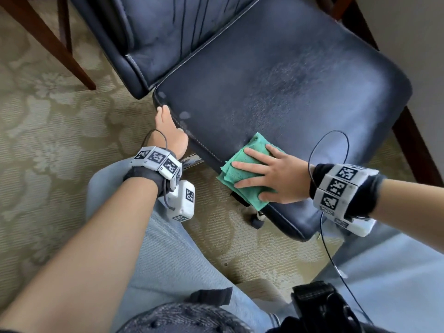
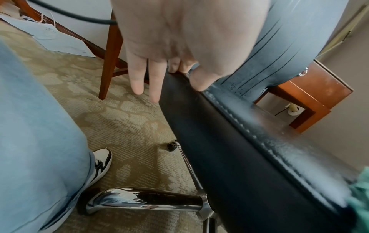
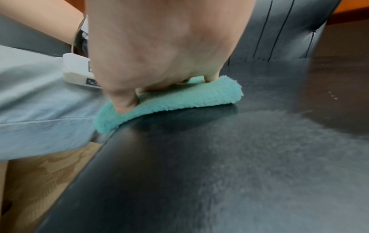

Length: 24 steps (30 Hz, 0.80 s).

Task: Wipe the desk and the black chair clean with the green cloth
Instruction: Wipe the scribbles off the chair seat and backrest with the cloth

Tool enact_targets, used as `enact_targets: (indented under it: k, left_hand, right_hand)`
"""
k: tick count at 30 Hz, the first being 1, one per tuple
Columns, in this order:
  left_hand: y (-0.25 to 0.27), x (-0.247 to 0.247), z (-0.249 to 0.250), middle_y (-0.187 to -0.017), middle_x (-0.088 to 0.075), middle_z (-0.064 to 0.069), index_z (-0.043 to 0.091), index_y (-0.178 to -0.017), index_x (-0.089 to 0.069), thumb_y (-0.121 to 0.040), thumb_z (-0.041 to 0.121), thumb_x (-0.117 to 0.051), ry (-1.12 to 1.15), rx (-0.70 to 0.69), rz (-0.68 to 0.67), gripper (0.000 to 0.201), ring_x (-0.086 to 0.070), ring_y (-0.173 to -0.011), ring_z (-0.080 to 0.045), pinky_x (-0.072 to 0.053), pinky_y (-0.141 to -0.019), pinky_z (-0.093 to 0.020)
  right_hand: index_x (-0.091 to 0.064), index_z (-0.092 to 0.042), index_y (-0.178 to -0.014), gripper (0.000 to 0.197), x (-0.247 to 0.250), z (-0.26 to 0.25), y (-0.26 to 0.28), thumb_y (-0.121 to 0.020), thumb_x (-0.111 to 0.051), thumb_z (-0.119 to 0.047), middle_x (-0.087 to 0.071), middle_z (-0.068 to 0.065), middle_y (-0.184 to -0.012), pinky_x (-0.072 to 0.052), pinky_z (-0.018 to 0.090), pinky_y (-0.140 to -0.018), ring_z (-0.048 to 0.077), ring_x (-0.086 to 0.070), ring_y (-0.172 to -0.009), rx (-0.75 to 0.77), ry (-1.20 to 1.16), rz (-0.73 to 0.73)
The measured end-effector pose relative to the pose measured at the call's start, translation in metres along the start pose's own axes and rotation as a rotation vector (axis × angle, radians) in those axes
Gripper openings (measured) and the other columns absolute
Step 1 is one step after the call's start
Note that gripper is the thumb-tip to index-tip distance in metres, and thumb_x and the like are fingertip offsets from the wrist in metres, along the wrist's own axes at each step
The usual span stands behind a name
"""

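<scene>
Your black chair [image 1: 276, 75] fills most of the head view, its seat tilted across the frame with the backrest rising at the far side, and a dull grey haze shows over much of the seat leather. Under the chair lies a beige patterned carpet [image 1: 48, 111], and dark wooden legs [image 1: 55, 42] stand on it beyond the chair's backrest corner. Your knees in pale blue trousers [image 1: 173, 251] sit just off the chair's near edge. From the left wrist view a chrome base arm [image 2: 143, 200] runs out beneath the chair seat, with a white and black shoe [image 2: 100, 164] on the carpet beside it. The green cloth [image 1: 242, 171], folded into a thick pad, lies on the chair's near front edge and hangs slightly past the rim. Your right hand [image 1: 266, 176] lies flat on top of the cloth, fingers spread and straight, pressing it against the seat. Your left hand [image 1: 171, 131] is at the chair seat's side edge near the backrest: the thumb rests on the stitched top seam and some fingers bend round the rim, while two fingers [image 2: 137, 78] point straight down beside the chair's side panel.
</scene>
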State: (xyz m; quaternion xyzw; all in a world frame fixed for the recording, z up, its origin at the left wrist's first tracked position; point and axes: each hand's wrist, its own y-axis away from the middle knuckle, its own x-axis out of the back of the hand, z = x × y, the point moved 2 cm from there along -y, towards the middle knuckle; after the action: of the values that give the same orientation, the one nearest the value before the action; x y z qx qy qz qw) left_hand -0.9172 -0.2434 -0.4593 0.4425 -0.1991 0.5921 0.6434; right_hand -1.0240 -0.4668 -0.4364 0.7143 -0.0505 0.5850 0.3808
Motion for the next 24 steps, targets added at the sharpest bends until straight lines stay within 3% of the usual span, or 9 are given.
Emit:
enact_targets:
  k: [5, 8, 10, 13, 19, 24]
  left_hand:
    - [0.001, 0.004, -0.006, -0.160, -0.005, -0.002, 0.013, -0.153, -0.009, -0.094, 0.002, -0.039, -0.021, -0.026, -0.019, 0.067, -0.020, -0.144, -0.018, -0.018, -0.107, -0.025]
    - [-0.002, 0.006, -0.007, -0.161, -0.004, 0.001, 0.015, -0.153, -0.009, -0.092, 0.001, -0.040, -0.012, -0.022, -0.035, 0.070, -0.024, -0.142, -0.020, -0.022, -0.107, -0.027]
    - [-0.003, 0.005, -0.007, -0.161, -0.004, 0.002, 0.017, -0.153, -0.010, -0.091, 0.001, -0.041, 0.001, -0.010, -0.037, 0.071, -0.028, -0.140, -0.023, -0.024, -0.107, -0.029]
    - [-0.004, 0.003, -0.007, -0.161, -0.004, 0.001, 0.016, -0.153, -0.010, -0.090, 0.002, -0.043, 0.012, -0.008, -0.039, 0.072, -0.031, -0.138, -0.027, -0.026, -0.107, -0.032]
    - [-0.001, 0.004, 0.000, -0.161, -0.002, 0.002, 0.017, -0.153, -0.008, -0.096, 0.017, -0.045, -0.023, 0.026, -0.031, 0.068, -0.032, -0.138, -0.027, -0.026, -0.107, -0.034]
    - [0.005, 0.003, 0.007, -0.161, 0.001, 0.001, 0.015, -0.154, -0.005, -0.098, 0.038, -0.042, -0.064, 0.043, -0.023, 0.070, -0.029, -0.139, -0.026, -0.025, -0.108, -0.036]
  right_hand:
    - [-0.053, -0.036, -0.131, 0.063, 0.016, 0.015, -0.030, -0.075, -0.031, -0.055, -0.044, 0.000, -0.145, -0.042, 0.063, -0.094, 0.036, -0.043, -0.131, -0.071, -0.098, 0.019]
    - [-0.020, -0.045, -0.146, 0.080, 0.035, 0.032, -0.061, -0.069, -0.007, -0.063, -0.009, -0.008, -0.159, -0.018, 0.056, -0.113, 0.029, -0.008, -0.146, -0.186, -0.154, 0.024]
    - [-0.008, -0.048, -0.146, 0.072, 0.047, 0.044, -0.084, -0.076, -0.011, -0.066, 0.005, -0.011, -0.159, -0.011, 0.053, -0.116, 0.025, 0.004, -0.146, -0.255, -0.164, 0.090]
    - [-0.003, -0.050, -0.146, 0.061, 0.065, 0.062, -0.116, -0.094, -0.034, -0.054, 0.010, -0.013, -0.158, -0.008, 0.055, -0.116, 0.023, 0.009, -0.146, -0.306, -0.214, 0.095]
    - [-0.002, -0.050, -0.146, 0.059, 0.072, 0.073, -0.134, -0.095, -0.032, -0.054, 0.010, -0.013, -0.158, -0.004, 0.054, -0.116, 0.022, 0.010, -0.146, -0.356, -0.271, 0.099]
    - [-0.003, -0.049, -0.146, 0.059, 0.052, 0.063, -0.090, -0.094, -0.030, -0.054, 0.009, -0.011, -0.158, -0.003, 0.054, -0.116, 0.024, 0.009, -0.146, -0.428, -0.312, 0.097]
